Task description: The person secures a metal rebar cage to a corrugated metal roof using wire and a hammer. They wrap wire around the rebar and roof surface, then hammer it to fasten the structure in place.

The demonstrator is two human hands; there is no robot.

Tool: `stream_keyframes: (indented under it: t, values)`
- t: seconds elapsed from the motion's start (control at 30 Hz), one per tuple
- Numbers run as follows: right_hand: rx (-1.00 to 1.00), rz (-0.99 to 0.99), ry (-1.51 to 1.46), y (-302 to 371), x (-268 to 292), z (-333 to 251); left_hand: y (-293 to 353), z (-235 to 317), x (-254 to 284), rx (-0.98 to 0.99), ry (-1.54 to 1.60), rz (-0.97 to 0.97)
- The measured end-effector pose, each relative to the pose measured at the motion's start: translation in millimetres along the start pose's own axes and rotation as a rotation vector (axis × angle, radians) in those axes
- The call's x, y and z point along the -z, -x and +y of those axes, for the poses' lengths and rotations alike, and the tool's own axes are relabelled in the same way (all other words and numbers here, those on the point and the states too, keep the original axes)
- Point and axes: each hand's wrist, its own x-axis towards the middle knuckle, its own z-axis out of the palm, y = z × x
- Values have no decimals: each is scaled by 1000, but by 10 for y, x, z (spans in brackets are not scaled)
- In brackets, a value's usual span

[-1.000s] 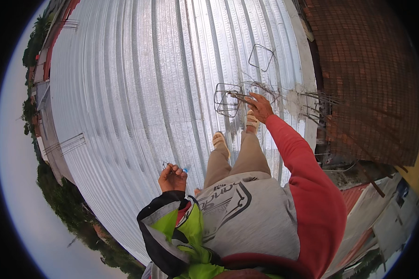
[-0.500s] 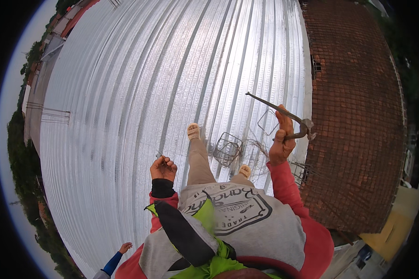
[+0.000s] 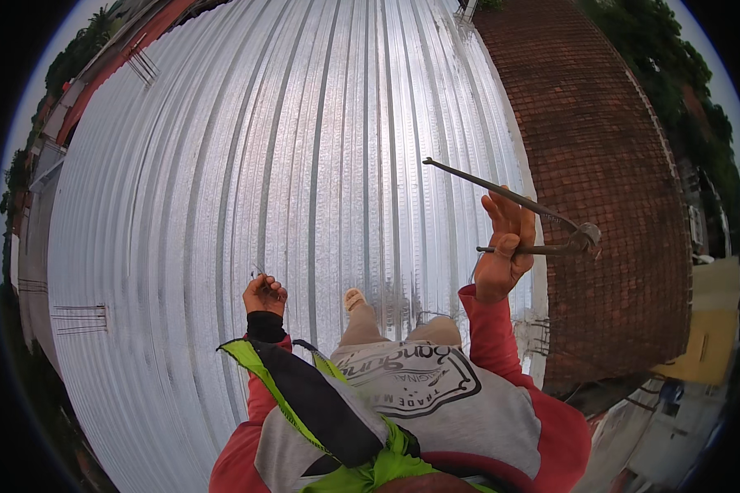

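My right hand is closed around one handle of long dark metal pincers. Their jaw end points right, past the wrist side of the roof edge. The other handle reaches up and left beyond my raised fingers, so the handles stand apart. My left hand is curled into a pinch over the metal decking. Thin dark strands like short wire stick out above its fingers; the rest is hidden in the grip.
Ribbed silvery decking stretches ahead under my sandalled foot. A brown tiled roof lies along the right edge. Steel rods stick out at the left, far left and beside my right forearm.
The pincers' handles have spread wider in my right hand. The view has shifted over the decking, and the bent wire frames near my feet are now mostly out of sight. Another person's hand has left view.
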Motion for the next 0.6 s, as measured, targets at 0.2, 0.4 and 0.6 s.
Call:
stream_keyframes:
  t: [0.2,0.4,0.6]
  values:
    - [-161,-46,-290,-379,-803,195,-569,986,-224,-63,65,-37]
    - [-145,-85,-308,-1080,-1175,753,-1449,1009,-536,63,159,-176]
    - [-502,-856,232,-2386,-583,1323,-2392,1207,-1057,-24,194,-119]
